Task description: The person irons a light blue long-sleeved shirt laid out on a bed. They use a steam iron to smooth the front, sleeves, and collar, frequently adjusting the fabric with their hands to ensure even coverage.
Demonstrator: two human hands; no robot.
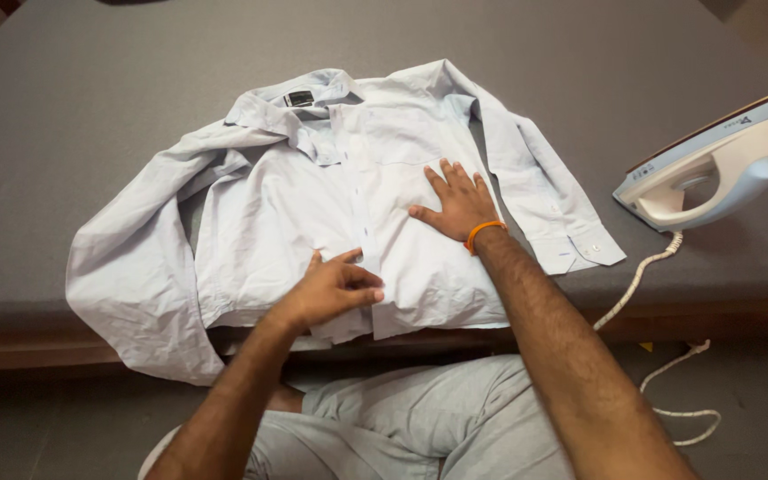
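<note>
A pale blue button-up shirt [313, 204] lies face up and rumpled across the middle of the grey worktop [91, 80], whose cover looks like a finely woven, matte fabric over a brown wooden edge at 6 o'clock. At the shirt's 12 o'clock, inside the folded collar, sits a small dark rectangular label [299, 98] with light marks too small to make out. The cloth is thin and creased; one sleeve is bunched and hangs over the front edge at 8 o'clock, the other runs out towards 4 o'clock and ends in a flat buttoned cuff [580, 249]. The left hand [335, 289] sits at the lower button strip near 6 o'clock of the shirt, its grip closed in a pinch on the fabric edge there. The right hand [455, 204] lies flat on the chest panel at about 3 o'clock from the strip, fingers spread and pressed on the cloth, with an orange band [484, 233] round the wrist. Well apart at 3 o'clock on the worktop stands a white and pale blue iron [713, 164] tipped on its heel, smooth plastic with a brownish soleplate edge; its twisted white cord [642, 276] drops over the edge to the floor. Grey trousers [402, 427] show at 6 o'clock.
</note>
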